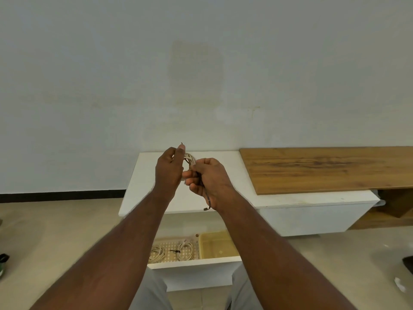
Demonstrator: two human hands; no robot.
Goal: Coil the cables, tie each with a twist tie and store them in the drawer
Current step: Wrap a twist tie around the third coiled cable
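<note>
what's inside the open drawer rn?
Open drawer holds two coiled cables, one with a black tie, plus a yellow bin. The left forearm hides its left part.

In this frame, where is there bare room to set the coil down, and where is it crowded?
Bare: the white cabinet top between the hands and the wooden board, and the yellowish tray at the drawer's right. Crowded: the drawer's left, where tied cable coils lie.
</note>
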